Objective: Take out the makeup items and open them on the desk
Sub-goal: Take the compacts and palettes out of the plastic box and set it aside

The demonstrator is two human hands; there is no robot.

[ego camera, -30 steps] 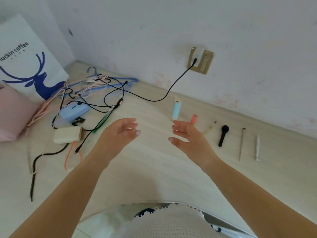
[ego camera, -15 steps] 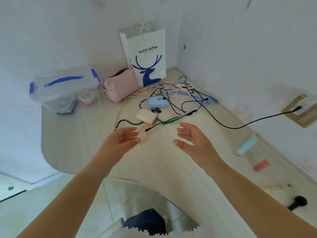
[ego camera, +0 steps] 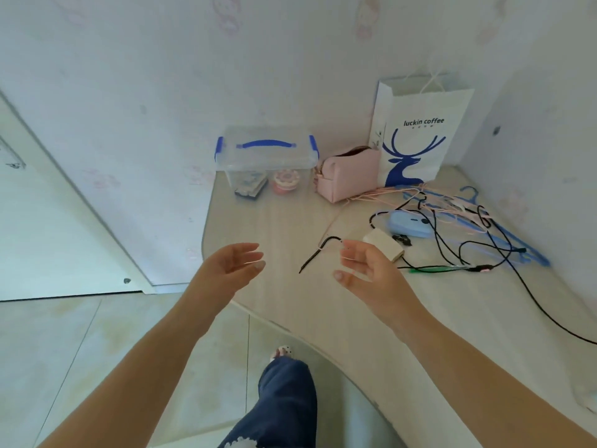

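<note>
A pink makeup pouch stands at the back of the desk, its top partly unzipped, between a clear box and a paper bag. Both my hands hover over the desk's near left edge, well short of the pouch. My left hand is open, palm turned inward, fingers apart and holding nothing. My right hand is open too, fingers spread, just in front of a white charger block. No makeup items show on the desk in this view.
A clear plastic box with blue handle and clips sits at the back left. A white paper bag with a blue deer leans in the corner. Tangled black cables, blue hangers and a blue device fill the right side.
My view has swung left, away from the laid-out makeup items by the wall socket, to the desk's corner with the pouch and box. Both hands stayed open and raised.
</note>
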